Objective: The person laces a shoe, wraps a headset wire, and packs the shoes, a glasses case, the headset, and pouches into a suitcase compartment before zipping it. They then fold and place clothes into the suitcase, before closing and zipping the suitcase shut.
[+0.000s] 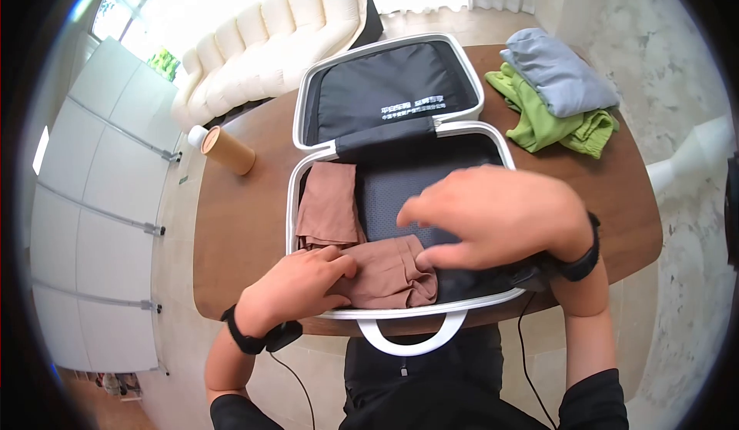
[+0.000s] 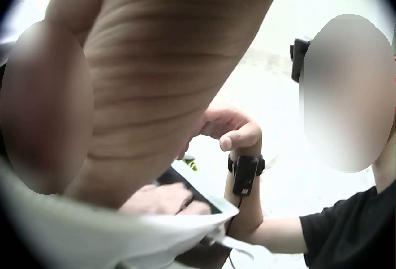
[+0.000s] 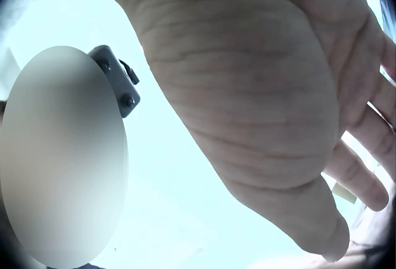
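The right hand (image 1: 500, 218) hangs over the right end of a folded brown cloth (image 1: 389, 276), thumb and fingers wide apart; its thumb tip is just beside the cloth's far right corner, and whether they touch I cannot tell. The left hand (image 1: 304, 291) rests on the cloth's left end, fingers loosely bent, thumb apart from them, with a moderate opening between; I see no fabric pinched there.

So the cloth lies between the two hands, its long axis running left to right, roughly along the near rim of the open suitcase (image 1: 481, 304) on the worktop (image 1: 231, 253). The left hand is the nearer one, being already in contact. A second folded brown cloth (image 1: 327, 203) lies beyond the left hand, against the left side, its long axis pointing away from the person, roughly crosswise to the first.
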The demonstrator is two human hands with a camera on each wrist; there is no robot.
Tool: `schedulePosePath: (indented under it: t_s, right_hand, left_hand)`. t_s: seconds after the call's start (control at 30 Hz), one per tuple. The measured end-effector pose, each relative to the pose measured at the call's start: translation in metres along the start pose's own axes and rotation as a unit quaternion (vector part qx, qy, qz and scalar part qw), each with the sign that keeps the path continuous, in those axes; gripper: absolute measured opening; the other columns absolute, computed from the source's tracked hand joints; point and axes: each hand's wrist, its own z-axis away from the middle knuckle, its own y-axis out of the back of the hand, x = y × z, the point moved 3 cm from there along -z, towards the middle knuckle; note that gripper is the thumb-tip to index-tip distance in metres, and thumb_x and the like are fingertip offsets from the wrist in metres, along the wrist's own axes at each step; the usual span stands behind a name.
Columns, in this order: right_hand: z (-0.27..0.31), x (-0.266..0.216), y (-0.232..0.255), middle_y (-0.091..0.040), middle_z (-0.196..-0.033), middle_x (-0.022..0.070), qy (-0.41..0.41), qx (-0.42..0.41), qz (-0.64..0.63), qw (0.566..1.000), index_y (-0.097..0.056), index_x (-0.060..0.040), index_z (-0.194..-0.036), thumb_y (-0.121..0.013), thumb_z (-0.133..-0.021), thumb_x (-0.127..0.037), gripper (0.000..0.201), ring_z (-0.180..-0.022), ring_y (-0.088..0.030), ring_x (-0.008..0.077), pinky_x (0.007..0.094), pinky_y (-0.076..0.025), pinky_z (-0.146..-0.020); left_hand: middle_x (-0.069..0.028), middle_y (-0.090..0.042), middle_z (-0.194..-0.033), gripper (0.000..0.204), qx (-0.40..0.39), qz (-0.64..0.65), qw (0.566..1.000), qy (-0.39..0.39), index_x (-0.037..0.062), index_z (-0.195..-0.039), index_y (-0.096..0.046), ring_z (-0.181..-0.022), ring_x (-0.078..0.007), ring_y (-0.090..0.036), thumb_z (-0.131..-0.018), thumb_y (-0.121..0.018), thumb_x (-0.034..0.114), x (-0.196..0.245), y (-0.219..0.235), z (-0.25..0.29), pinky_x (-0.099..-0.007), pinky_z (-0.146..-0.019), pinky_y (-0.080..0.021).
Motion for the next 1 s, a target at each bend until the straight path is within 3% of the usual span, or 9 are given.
schedulePosePath:
  t_s: [0.07,0.13,0.2,0.23,0.33,0.4,0.67,0.87,1.0]
  right_hand:
    - [0.016,-0.001,0.022,-0.075,-0.102,0.0194,-0.038,0.034,-0.018,0.999,-0.069,-0.0025,-0.121,-0.067,-0.094,-0.035,0.042,-0.105,-0.070,0.0394,0.0468,-0.055,-0.092]
    - [0.027,-0.003,0.036,-0.075,-0.104,0.0153,-0.086,0.039,-0.030,0.995,-0.068,-0.0040,-0.122,-0.068,-0.095,-0.036,0.042,-0.105,-0.069,0.0354,0.0435,-0.055,-0.092]
    - [0.036,-0.001,0.042,-0.075,-0.105,0.0140,-0.086,0.051,-0.028,0.995,-0.068,-0.0041,-0.122,-0.068,-0.095,-0.037,0.042,-0.104,-0.069,0.0340,0.0423,-0.055,-0.092]
    - [0.039,0.000,0.043,-0.074,-0.106,0.0127,-0.085,0.063,-0.025,0.994,-0.068,-0.0041,-0.122,-0.068,-0.095,-0.038,0.043,-0.104,-0.068,0.0327,0.0411,-0.054,-0.091]
    - [0.046,0.003,0.046,-0.074,-0.098,0.0165,-0.032,0.097,0.000,0.995,-0.066,0.0008,-0.121,-0.073,-0.093,-0.029,0.042,-0.094,-0.073,0.0301,0.0393,-0.057,-0.080]
    - [0.048,0.006,0.045,-0.074,-0.098,0.0162,-0.026,0.110,0.009,0.994,-0.066,0.0010,-0.121,-0.074,-0.093,-0.029,0.042,-0.093,-0.073,0.0300,0.0390,-0.056,-0.080]
    - [0.054,0.010,0.049,-0.074,-0.096,0.0152,-0.068,0.161,0.056,0.983,-0.066,-0.0002,-0.121,-0.074,-0.092,-0.026,0.040,-0.092,-0.072,0.0296,0.0382,-0.056,-0.079]
    - [0.076,0.030,0.075,-0.074,-0.098,0.0128,-0.165,0.176,-0.053,0.969,-0.066,-0.0013,-0.124,-0.072,-0.094,-0.023,0.037,-0.094,-0.070,0.0216,0.0355,-0.054,-0.083]
    - [0.114,0.078,0.089,-0.075,-0.103,0.0196,-0.274,0.353,-0.078,0.891,-0.067,0.0011,-0.121,-0.071,-0.094,-0.035,0.045,-0.095,-0.072,0.0282,0.0362,-0.056,-0.085]
  left_hand:
    - [-0.0136,-0.065,-0.105,0.040,-0.051,0.009,0.998,0.046,0.0102,-0.122,-0.063,-0.101,-0.0358,-0.067,-0.087,-0.078,0.025,0.011,0.018,0.005,-0.0450,-0.089,-0.053]
    - [-0.0140,-0.065,-0.109,0.043,-0.045,0.003,0.998,0.034,0.0102,-0.127,-0.064,-0.103,-0.0359,-0.067,-0.091,-0.077,0.029,0.020,0.029,0.002,-0.0454,-0.088,-0.054]
    - [-0.0137,-0.062,-0.114,0.052,0.113,-0.002,0.992,-0.051,0.0109,-0.132,-0.062,-0.099,-0.0358,-0.067,-0.087,-0.080,0.031,0.034,0.038,-0.008,-0.0439,-0.085,-0.054]
    - [-0.0137,-0.062,-0.114,0.052,0.112,-0.001,0.992,-0.051,0.0109,-0.132,-0.062,-0.099,-0.0358,-0.067,-0.087,-0.080,0.031,0.035,0.036,-0.016,-0.0439,-0.085,-0.054]
    - [-0.0151,-0.058,-0.121,0.065,0.084,-0.029,0.991,-0.104,0.0108,-0.141,-0.057,-0.097,-0.0364,-0.068,-0.085,-0.083,0.033,0.038,0.031,-0.042,-0.0450,-0.084,-0.055]
    - [-0.0154,-0.056,-0.124,0.078,-0.031,-0.032,0.997,-0.069,0.0115,-0.148,-0.051,-0.098,-0.0370,-0.068,-0.082,-0.085,0.034,0.035,0.024,-0.055,-0.0453,-0.084,-0.056]
    - [-0.0162,-0.056,-0.113,0.063,-0.050,-0.063,0.993,-0.092,0.0066,-0.129,-0.056,-0.095,-0.0374,-0.069,-0.078,-0.085,0.030,0.034,-0.001,-0.077,-0.0461,-0.078,-0.059]
    - [-0.0164,-0.055,-0.110,0.057,-0.030,-0.095,0.988,-0.121,0.0046,-0.123,-0.057,-0.095,-0.0364,-0.069,-0.078,-0.082,0.028,0.039,-0.011,-0.078,-0.0459,-0.076,-0.059]
    - [-0.0173,-0.057,-0.111,0.062,-0.063,-0.087,0.984,-0.144,0.0024,-0.130,-0.056,-0.102,-0.0357,-0.068,-0.080,-0.079,0.031,0.040,0.003,-0.075,-0.0439,-0.079,-0.059]
